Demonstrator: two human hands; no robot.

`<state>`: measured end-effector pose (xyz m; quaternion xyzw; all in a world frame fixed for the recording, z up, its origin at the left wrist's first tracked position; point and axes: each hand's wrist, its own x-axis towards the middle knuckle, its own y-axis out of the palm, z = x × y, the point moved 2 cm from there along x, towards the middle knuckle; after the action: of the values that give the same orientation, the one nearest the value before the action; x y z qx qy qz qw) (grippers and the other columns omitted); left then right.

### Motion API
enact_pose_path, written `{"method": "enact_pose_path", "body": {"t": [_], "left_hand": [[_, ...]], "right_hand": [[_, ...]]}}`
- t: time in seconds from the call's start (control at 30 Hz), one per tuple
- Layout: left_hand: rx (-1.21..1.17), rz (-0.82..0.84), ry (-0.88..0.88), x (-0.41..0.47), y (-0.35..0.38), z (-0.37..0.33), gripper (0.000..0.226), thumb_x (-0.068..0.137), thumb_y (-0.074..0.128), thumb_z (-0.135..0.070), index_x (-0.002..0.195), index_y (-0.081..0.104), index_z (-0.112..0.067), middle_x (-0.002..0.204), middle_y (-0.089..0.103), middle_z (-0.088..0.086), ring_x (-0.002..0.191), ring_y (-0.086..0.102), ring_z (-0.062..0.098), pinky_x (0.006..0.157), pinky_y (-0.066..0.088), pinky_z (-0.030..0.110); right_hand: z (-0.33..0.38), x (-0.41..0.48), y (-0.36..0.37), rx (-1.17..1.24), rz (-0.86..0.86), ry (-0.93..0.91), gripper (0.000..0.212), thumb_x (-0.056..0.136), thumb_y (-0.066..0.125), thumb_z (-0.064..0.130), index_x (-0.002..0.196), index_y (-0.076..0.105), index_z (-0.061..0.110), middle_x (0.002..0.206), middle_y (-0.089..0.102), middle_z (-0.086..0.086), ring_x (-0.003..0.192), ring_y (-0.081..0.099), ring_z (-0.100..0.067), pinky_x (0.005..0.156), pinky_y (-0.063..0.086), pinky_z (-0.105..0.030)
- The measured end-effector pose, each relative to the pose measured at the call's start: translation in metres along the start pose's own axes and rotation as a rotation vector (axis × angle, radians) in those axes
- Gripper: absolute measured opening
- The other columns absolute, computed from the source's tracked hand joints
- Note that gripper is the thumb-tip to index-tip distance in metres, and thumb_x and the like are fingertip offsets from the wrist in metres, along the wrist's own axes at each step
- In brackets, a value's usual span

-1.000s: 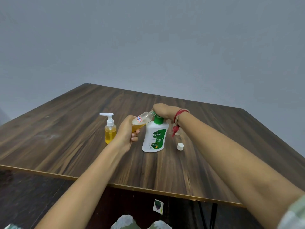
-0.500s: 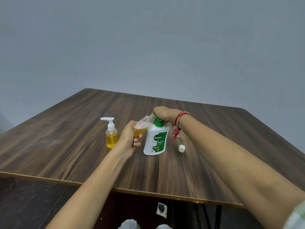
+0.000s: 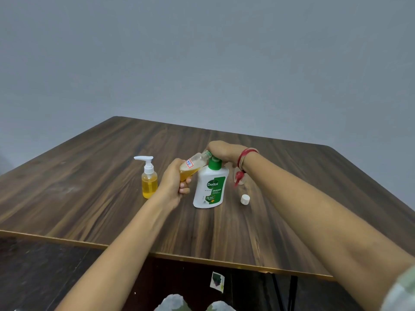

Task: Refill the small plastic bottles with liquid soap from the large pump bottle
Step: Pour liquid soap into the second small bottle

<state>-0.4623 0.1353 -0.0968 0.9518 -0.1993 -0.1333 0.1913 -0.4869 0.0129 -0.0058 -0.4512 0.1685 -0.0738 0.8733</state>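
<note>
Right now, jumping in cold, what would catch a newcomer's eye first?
The white Dettol pump bottle with green pump stands mid-table, the right hand on its pump head. The left hand grips a tilted small clear plastic bottle, part-filled with amber liquid, its mouth by the pump. A small white cap lies to the right.

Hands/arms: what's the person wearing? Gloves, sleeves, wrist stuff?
No gloves on left hand or right hand; forearms uncovered. Red thread band with a hanging red tassel on the right wrist. Pale greenish sleeve edge shows high on the right arm.
</note>
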Motion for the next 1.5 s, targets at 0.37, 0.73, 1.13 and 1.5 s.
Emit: {"method": "enact_pose_path", "body": {"t": [0.37, 0.73, 1.13, 1.5], "left_hand": [[0.025, 0.018, -0.002, -0.002, -0.003, -0.002, 0.025, 0.092, 0.036, -0.024, 0.071, 0.046, -0.013, 0.044, 0.042, 0.000, 0.032, 0.025, 0.005, 0.030, 0.020, 0.016], [0.042, 0.002, 0.005, -0.003, -0.005, -0.007, 0.025, 0.092, 0.038, -0.025, 0.073, 0.047, -0.013, 0.043, 0.041, -0.001, 0.031, 0.024, 0.005, 0.030, 0.018, 0.016], [0.024, 0.031, -0.010, -0.001, -0.003, -0.003, 0.026, 0.093, 0.036, -0.025, 0.071, 0.046, -0.014, 0.044, 0.041, 0.000, 0.031, 0.023, 0.005, 0.030, 0.018, 0.016], [0.035, 0.010, -0.003, 0.001, -0.003, -0.003, 0.026, 0.092, 0.037, -0.025, 0.071, 0.047, -0.014, 0.044, 0.041, -0.001, 0.032, 0.024, 0.005, 0.031, 0.018, 0.016]], "right_hand": [[0.002, 0.004, 0.004, -0.009, -0.013, 0.009, 0.036, 0.089, 0.029, 0.014, 0.104, 0.058, 0.000, 0.082, 0.046, -0.012, 0.061, 0.039, -0.020, 0.056, 0.031, -0.026], [0.004, -0.001, 0.003, 0.010, -0.008, 0.021, 0.022, 0.091, 0.028, 0.009, 0.083, 0.048, 0.009, 0.077, 0.046, -0.012, 0.062, 0.036, -0.017, 0.057, 0.028, -0.027], [0.001, 0.001, 0.000, 0.040, 0.002, 0.034, 0.037, 0.094, 0.026, 0.008, 0.111, 0.055, -0.007, 0.126, 0.051, -0.033, 0.078, 0.053, -0.026, 0.100, 0.041, -0.043], [0.002, 0.006, 0.003, -0.009, 0.006, 0.019, 0.047, 0.093, 0.028, 0.011, 0.135, 0.044, -0.004, 0.129, 0.052, -0.029, 0.092, 0.059, -0.033, 0.074, 0.047, -0.032]]}}
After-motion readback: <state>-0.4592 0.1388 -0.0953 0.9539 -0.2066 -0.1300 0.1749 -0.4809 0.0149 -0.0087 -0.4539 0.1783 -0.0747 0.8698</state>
